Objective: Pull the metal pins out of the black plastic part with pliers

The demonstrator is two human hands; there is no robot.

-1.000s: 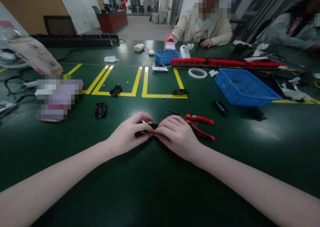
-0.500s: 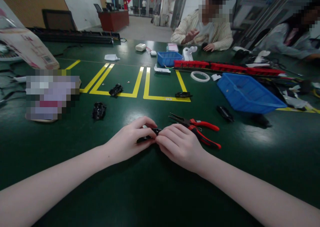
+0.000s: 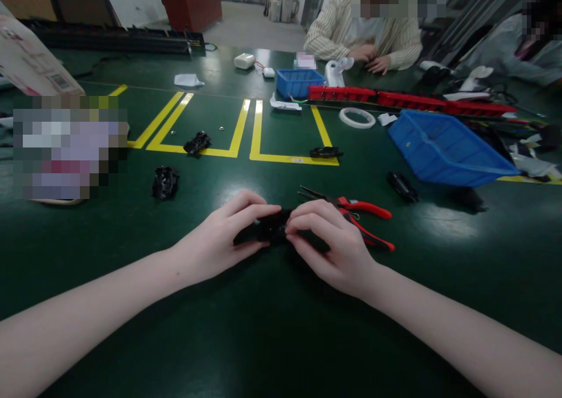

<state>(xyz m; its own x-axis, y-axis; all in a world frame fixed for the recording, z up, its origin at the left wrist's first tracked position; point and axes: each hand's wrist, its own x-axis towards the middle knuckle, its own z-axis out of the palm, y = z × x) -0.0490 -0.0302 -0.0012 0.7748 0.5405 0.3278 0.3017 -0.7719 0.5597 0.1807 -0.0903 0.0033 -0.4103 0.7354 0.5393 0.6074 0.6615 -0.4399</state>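
A small black plastic part (image 3: 273, 229) is between my two hands, low over the green table, its far side partly covered by fingers. My left hand (image 3: 235, 222) grips its left end, thumb on the near side and fingers on the far side. The fingertips of my right hand (image 3: 327, 237) are closed on its right end. Just behind my right hand lie needle-nose pliers (image 3: 366, 208) with red and black handles, their jaws pointing left. Two similar black parts, one nearer (image 3: 165, 182) and one farther (image 3: 197, 143), rest to the left.
More black pieces lie by the yellow tape (image 3: 325, 152) and right of the pliers (image 3: 403, 187). A large blue bin (image 3: 452, 152), a tape roll (image 3: 357, 117) and a red strip (image 3: 408, 101) occupy the right. A phone-like object (image 3: 74, 158) lies left. Across the table sits a person (image 3: 364, 41).
My hands have spread slightly apart, exposing more of the black part; my right fingers are more arched. The view has tipped down. The person opposite has brought their hands together.
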